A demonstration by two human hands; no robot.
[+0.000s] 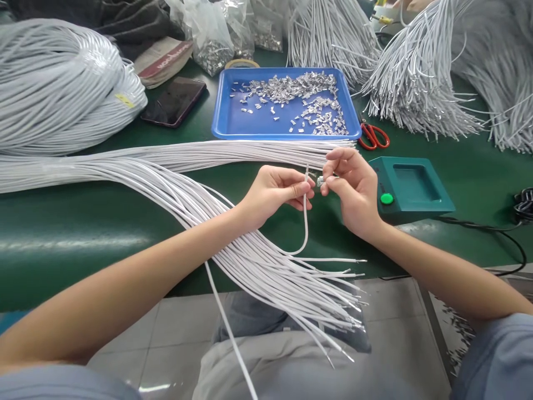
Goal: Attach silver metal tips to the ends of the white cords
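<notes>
My left hand (285,189) pinches a single white cable (306,222) near its end, with the stripped tip pointing up. Close by on the right, my right hand (353,189) is closed, thumb against fingers, on a small shiny metal piece (320,181); it looks like a connector, though its exact kind is too small to tell. The cable tip and the metal piece are a short gap apart. Beneath my left forearm a bundle of white cables (258,255) fans out over the table's front edge. Another part of the bundle (200,155) runs straight behind my hands.
Behind stands a blue tray (215,119) of small metal pieces. Red-handled scissors (373,136) and a green device with a lit button (416,189) lie to the right. A phone (175,101), a large cable coil (62,83) and hanging cable bunches (428,72) surround the tray.
</notes>
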